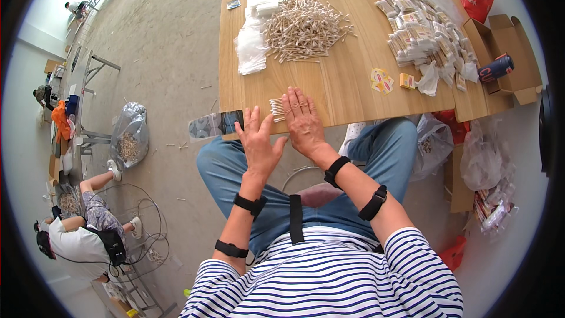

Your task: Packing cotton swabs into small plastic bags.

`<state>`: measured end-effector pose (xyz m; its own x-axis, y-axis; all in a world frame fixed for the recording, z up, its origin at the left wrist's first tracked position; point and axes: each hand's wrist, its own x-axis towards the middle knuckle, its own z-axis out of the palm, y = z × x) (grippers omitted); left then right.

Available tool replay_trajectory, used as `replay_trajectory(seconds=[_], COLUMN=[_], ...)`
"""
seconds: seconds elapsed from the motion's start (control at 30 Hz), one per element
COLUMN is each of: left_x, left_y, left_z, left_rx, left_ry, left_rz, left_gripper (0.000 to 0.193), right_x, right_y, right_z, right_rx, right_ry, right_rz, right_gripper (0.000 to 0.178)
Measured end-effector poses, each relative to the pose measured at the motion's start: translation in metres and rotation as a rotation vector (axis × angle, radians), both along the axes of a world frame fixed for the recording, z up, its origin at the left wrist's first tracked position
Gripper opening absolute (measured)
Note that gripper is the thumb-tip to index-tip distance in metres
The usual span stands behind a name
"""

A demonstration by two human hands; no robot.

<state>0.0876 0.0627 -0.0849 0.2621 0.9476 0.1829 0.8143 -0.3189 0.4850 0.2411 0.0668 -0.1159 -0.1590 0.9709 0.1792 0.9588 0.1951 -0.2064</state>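
A small row of cotton swabs [276, 109] lies on the wooden table near its front edge. My right hand [304, 122] rests flat beside and partly over the row, fingers stretched out and lying close together. On the left, my left hand [261, 144] is at the table edge with its fingers spread, thumb toward the right hand; it holds nothing I can see. Beside its fingertips sits a dark, glossy flat piece [231, 122] with a clear patterned sheet [204, 126] reaching past the table's left corner. Farther back is a large heap of loose cotton swabs [306, 26].
Clear plastic bags [252, 50] lie left of the heap. Filled packets [424, 32] are piled at right, near yellow cards [382, 80] and a small yellow box [406, 80]. A dark can [496, 69] stands by an open carton [518, 47]. A co-worker [76, 241] is at lower left.
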Motion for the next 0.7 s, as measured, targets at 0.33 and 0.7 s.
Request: replay_trajectory(seconds=[0.33,0.7], left_x=[0.002,0.001], left_y=[0.003,0.015], left_z=[0.001,-0.001], left_rx=[-0.010,0.015], left_ry=[0.027,0.030], left_rz=[-0.002,0.002], left_gripper=[0.062,0.054], right_x=[0.000,-0.001], right_y=[0.000,0.001], right_z=[0.001,-0.001], right_rx=[0.027,0.086], right_ry=[0.040,0.060], right_rz=[0.005,0.013], right_gripper=[0.092,0.079])
